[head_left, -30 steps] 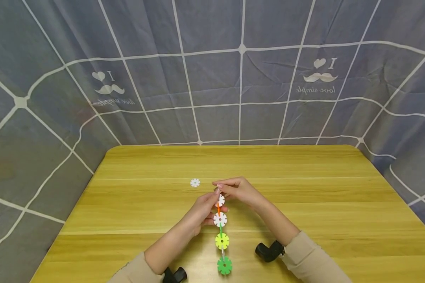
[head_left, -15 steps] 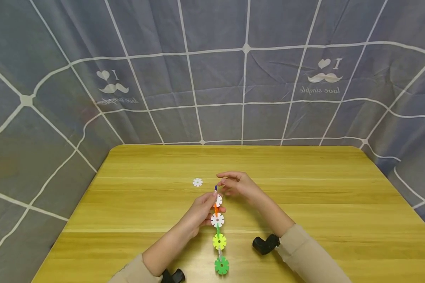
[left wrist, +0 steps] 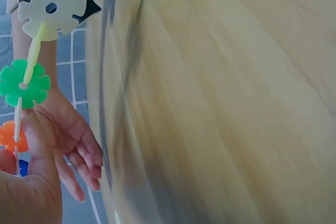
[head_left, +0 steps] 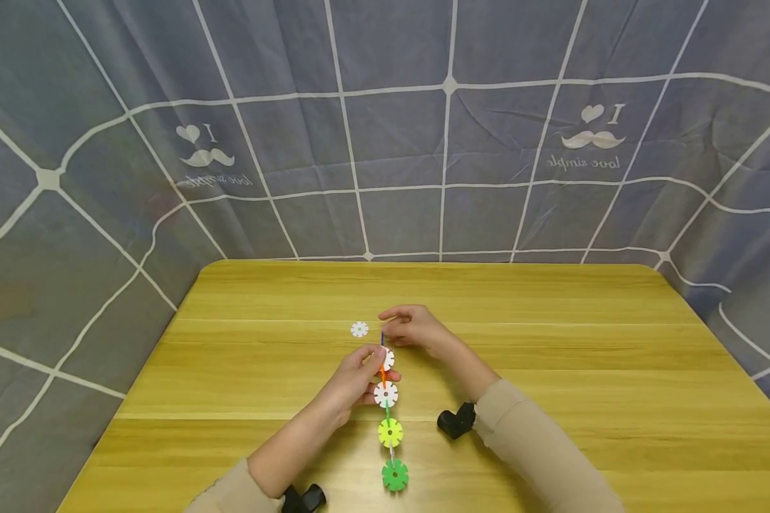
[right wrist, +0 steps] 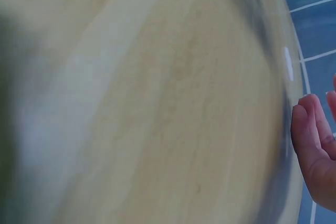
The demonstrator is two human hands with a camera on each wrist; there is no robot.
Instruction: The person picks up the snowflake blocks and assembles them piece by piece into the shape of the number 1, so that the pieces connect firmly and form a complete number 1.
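Note:
A chain of notched plastic discs hangs toward me in the head view, joined alternately flat and edge-on. My left hand pinches it near the far end, by an upper white disc and an orange disc. Below come another white disc, a yellow disc and a green disc, with edge-on discs between. A blue disc tops the chain. Beside it is my right hand, fingers loosely bent; in the left wrist view the right hand shows nothing in its grasp.
A loose white disc lies on the wooden table, left of the chain's far end. Black wrist devices sit at both sleeves. A grey grid-patterned curtain encloses the table's back and sides.
My right hand has come away from the chain's far end, uncovering the blue disc, then moved slightly left beside it. My left hand and the chain have shifted a little left in view.

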